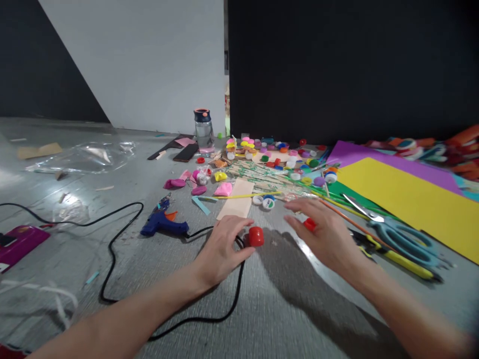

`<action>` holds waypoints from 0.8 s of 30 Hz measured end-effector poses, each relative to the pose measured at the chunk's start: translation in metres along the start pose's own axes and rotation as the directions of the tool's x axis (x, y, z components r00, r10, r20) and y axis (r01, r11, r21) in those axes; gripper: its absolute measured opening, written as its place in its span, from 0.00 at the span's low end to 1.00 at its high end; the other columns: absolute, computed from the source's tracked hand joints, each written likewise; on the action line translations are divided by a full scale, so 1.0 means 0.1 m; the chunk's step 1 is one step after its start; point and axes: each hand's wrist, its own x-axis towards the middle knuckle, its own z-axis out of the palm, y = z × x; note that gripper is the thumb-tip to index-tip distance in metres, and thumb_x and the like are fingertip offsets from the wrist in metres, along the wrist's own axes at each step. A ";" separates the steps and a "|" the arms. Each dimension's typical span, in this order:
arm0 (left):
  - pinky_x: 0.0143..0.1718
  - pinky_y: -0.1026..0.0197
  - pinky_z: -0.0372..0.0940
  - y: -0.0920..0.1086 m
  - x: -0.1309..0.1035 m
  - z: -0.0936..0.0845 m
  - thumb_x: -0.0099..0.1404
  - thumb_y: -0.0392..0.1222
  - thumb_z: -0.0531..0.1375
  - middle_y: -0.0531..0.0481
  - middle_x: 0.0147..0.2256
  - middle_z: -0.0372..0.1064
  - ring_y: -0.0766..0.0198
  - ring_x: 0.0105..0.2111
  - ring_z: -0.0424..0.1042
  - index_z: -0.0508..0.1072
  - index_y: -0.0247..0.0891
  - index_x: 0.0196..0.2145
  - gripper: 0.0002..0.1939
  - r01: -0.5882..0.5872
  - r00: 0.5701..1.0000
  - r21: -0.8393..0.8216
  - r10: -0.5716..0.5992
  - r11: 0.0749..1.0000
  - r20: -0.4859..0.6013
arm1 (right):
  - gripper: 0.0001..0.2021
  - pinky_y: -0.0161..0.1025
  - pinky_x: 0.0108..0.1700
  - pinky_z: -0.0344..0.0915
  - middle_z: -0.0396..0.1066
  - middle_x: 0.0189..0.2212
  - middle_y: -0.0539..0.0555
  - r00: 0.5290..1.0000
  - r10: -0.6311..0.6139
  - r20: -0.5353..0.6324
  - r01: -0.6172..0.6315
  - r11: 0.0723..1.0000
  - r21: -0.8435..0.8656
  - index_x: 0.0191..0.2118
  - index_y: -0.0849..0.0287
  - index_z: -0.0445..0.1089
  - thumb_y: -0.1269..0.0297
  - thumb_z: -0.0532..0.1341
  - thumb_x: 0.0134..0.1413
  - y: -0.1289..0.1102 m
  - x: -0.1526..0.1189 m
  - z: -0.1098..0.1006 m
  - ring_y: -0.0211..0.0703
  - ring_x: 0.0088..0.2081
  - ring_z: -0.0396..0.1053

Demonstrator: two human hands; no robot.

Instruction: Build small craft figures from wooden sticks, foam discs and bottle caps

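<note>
Low over the middle of the table, my left hand has its thumb and fingertips curled about a red bottle cap, which pokes out to the right. A black cable passes just below that hand. My right hand is raised to the right, slightly blurred, its thumb and fingers apart and holding nothing. Another red cap shows close by its thumb, partly hidden. Ahead, a white cap and a blue-rimmed white cap lie beside a flat wooden strip.
To the left lies a blue glue gun. Scissors and yellow-handled pliers are at right, near coloured sheets. A water bottle stands behind, with wrapped sticks, clay lumps and many caps. A purple box sits far left.
</note>
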 end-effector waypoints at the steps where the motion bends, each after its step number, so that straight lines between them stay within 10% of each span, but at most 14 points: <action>1: 0.56 0.43 0.62 0.00 0.00 -0.01 0.60 0.34 0.67 0.43 0.51 0.71 0.51 0.54 0.68 0.68 0.40 0.54 0.25 -0.003 1.000 -0.001 0.003 1.000 -0.004 | 0.10 0.53 0.50 0.70 0.77 0.44 0.59 0.999 0.033 0.009 -0.033 0.999 -0.032 0.46 0.57 0.74 0.61 0.58 0.65 0.04 0.03 -0.09 0.55 0.47 0.74; 12: 0.58 0.43 0.61 0.00 0.00 -0.06 0.60 0.35 0.67 0.42 0.52 0.69 0.51 0.55 0.67 0.67 0.39 0.54 0.25 -0.042 0.997 0.010 0.043 0.999 -0.066 | 0.06 0.49 0.44 0.69 0.78 0.39 0.58 0.863 0.151 0.482 0.101 0.884 -0.457 0.38 0.56 0.77 0.64 0.66 0.53 0.44 0.03 -0.30 0.56 0.43 0.74; 24: 0.59 0.46 0.61 0.04 -0.01 -0.08 0.64 0.37 0.66 0.45 0.52 0.70 0.55 0.55 0.66 0.67 0.41 0.53 0.21 -0.084 0.987 -0.013 0.081 0.996 -0.141 | 0.13 0.40 0.38 0.66 0.77 0.42 0.54 0.858 0.219 0.465 -0.088 0.953 -0.288 0.50 0.55 0.72 0.62 0.61 0.61 0.16 0.11 -0.39 0.49 0.41 0.75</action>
